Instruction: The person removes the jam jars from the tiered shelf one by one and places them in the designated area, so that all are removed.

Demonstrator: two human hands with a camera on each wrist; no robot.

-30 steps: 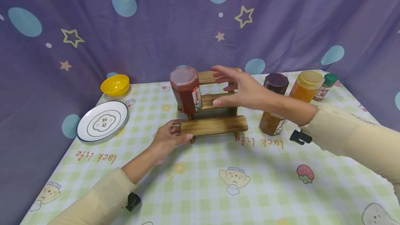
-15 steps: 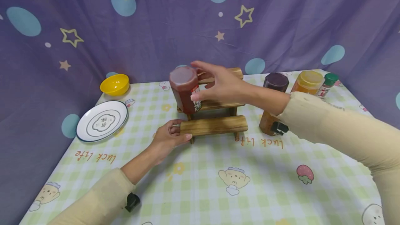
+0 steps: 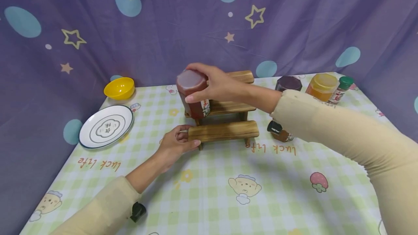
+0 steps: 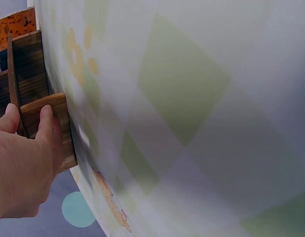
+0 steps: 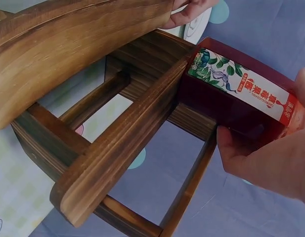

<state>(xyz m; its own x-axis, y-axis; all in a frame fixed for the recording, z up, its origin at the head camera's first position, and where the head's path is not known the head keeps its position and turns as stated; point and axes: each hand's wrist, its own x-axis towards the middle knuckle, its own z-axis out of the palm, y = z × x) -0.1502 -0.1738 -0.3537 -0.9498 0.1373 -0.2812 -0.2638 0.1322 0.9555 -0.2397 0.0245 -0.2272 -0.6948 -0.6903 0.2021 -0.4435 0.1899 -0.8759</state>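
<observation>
A tiered wooden rack [image 3: 225, 131] stands mid-table. My left hand [image 3: 173, 146] grips the left end of its lowest step; in the left wrist view, the thumb and fingers of that hand [image 4: 28, 158] lie on either side of the wood. On the left end of the middle step stands a red jam jar [image 3: 196, 108] with a pale reddish top. My right hand [image 3: 222, 86] holds it near the top, thumb in front and fingers behind. The jar's printed label [image 5: 241, 84] faces the right wrist camera, and its base touches the rack.
Behind my right forearm are a dark-lidded jar [image 3: 289, 83], partly hidden, a yellow-lidded jar [image 3: 322, 87] and a green-capped bottle [image 3: 341, 89]. Brown jar glass [image 3: 283, 136] shows below the arm. A yellow bowl [image 3: 119, 89] and a white plate [image 3: 106, 126] lie at left.
My right hand has moved left from beside the jam jar and closed around its upper part. The left hand has kept its grip; jar and rack look unmoved.
</observation>
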